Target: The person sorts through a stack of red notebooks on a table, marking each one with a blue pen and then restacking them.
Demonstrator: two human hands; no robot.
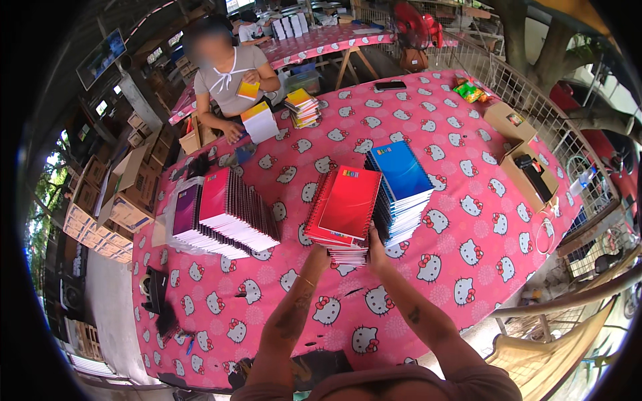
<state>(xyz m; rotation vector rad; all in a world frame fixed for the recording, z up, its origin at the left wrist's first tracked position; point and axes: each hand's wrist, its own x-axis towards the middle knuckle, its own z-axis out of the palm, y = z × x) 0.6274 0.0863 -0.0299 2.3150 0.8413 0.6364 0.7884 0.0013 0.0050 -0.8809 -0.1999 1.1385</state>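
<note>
A tall stack of red spiral notebooks [350,207] stands in front of me, its upper notebooks shifted against one another. My left hand [322,255] grips its near left side and my right hand [376,248] presses its near right side; most of the fingers are hidden by the notebooks. Close beside it on the right is a stack of blue spiral notebooks [401,174]. To the left stand a stack of magenta spiral notebooks [224,194] and, against it, a purple-covered stack [186,210].
Across the pink patterned table [428,321], a person [231,80] handles yellow-covered notebooks [259,120]. Right lies an open cardboard box [528,177]; a phone [390,85] and snack packets [470,91] lie farther back. A tape dispenser [155,291] sits left, near stacked cartons [130,194].
</note>
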